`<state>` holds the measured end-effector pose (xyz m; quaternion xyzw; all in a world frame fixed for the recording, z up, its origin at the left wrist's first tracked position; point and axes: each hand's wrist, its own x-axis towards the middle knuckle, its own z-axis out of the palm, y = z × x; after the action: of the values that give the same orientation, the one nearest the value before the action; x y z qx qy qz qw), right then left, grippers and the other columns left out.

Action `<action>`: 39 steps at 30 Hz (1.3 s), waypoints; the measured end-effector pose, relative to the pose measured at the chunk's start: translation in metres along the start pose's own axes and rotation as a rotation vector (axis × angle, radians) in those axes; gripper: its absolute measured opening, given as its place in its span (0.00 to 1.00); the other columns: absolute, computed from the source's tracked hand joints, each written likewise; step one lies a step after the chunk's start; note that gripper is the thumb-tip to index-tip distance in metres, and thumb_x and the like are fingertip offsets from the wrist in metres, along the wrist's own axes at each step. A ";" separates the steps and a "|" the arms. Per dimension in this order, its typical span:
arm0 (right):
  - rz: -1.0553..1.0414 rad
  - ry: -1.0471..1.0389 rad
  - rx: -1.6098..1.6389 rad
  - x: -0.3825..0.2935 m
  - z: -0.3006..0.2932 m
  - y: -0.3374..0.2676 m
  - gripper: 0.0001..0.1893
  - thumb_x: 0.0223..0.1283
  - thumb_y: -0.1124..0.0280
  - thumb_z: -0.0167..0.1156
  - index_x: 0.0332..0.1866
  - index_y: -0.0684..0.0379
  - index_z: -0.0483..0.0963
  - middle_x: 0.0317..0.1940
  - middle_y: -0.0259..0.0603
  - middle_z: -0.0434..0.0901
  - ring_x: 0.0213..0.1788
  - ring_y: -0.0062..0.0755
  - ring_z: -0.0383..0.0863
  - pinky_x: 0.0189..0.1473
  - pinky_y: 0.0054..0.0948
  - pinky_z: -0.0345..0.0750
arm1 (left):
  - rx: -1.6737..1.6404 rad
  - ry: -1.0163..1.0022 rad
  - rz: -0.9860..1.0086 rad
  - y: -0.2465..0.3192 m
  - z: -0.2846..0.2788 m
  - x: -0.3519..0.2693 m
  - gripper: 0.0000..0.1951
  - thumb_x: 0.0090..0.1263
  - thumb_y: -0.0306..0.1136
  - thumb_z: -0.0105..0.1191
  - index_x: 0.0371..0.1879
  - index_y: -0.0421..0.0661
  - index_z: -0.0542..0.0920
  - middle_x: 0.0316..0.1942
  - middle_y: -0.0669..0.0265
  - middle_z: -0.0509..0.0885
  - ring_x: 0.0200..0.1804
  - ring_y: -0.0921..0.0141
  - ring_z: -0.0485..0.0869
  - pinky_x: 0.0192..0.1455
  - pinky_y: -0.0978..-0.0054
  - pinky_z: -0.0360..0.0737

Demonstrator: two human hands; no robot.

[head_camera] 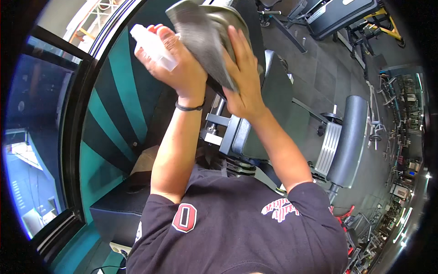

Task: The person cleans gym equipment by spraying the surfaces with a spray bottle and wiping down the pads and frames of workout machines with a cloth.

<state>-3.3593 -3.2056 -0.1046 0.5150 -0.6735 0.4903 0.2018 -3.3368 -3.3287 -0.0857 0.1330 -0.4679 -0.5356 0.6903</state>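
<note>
My left hand (183, 65), with a dark band at the wrist, is closed around a white translucent plastic container (154, 48). Glare hides the container's details. Just to its right, my right hand (244, 75) grips a grey cloth (202, 41), which is folded and blurred. Both hands are raised in front of me, close together. Beneath the right forearm lies the dark padded seat (273, 126) of a gym machine. The cloth conceals whatever is directly behind it.
A window (41, 137) and a teal-striped wall (119, 92) flank me on the left. Near my left elbow stands a black padded box (119, 198). To the right are a roller pad (349, 140), a ridged metal footplate (328, 147) and a black bench (342, 17).
</note>
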 end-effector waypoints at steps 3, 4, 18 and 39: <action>0.067 -0.216 -0.282 -0.066 0.001 0.004 0.30 0.51 0.61 0.59 0.65 0.50 0.71 0.70 0.51 0.60 0.73 0.66 0.53 0.69 0.64 0.53 | 0.022 0.018 -0.002 -0.002 0.004 -0.001 0.14 0.73 0.33 0.55 0.48 0.38 0.70 0.41 0.61 0.77 0.45 0.71 0.79 0.53 0.75 0.74; 0.074 -0.228 -0.294 -0.089 0.002 0.007 0.30 0.51 0.61 0.59 0.65 0.50 0.71 0.70 0.51 0.60 0.73 0.66 0.53 0.69 0.64 0.53 | 0.018 0.025 -0.011 -0.003 0.006 -0.003 0.14 0.72 0.33 0.56 0.48 0.38 0.70 0.41 0.61 0.78 0.45 0.70 0.79 0.53 0.73 0.74; 0.082 -0.548 -0.798 -0.197 -0.002 0.049 0.24 0.50 0.57 0.63 0.57 0.43 0.76 0.63 0.38 0.71 0.72 0.56 0.60 0.73 0.58 0.55 | 0.003 0.018 0.071 -0.009 0.008 0.003 0.12 0.63 0.26 0.56 0.43 0.38 0.72 0.39 0.60 0.78 0.43 0.66 0.79 0.52 0.70 0.73; 0.406 1.082 -0.079 -0.167 -0.347 -0.145 0.30 0.72 0.54 0.41 0.71 0.64 0.59 0.69 0.48 0.64 0.71 0.50 0.64 0.72 0.50 0.62 | 1.269 -0.103 1.110 -0.072 -0.041 0.068 0.11 0.68 0.33 0.51 0.35 0.45 0.87 0.46 0.51 0.85 0.44 0.56 0.84 0.44 0.60 0.81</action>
<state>-3.2468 -2.8197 -0.0167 0.0434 -0.5777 0.6871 0.4385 -3.3490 -3.4281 -0.1225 0.2218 -0.7083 0.2402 0.6256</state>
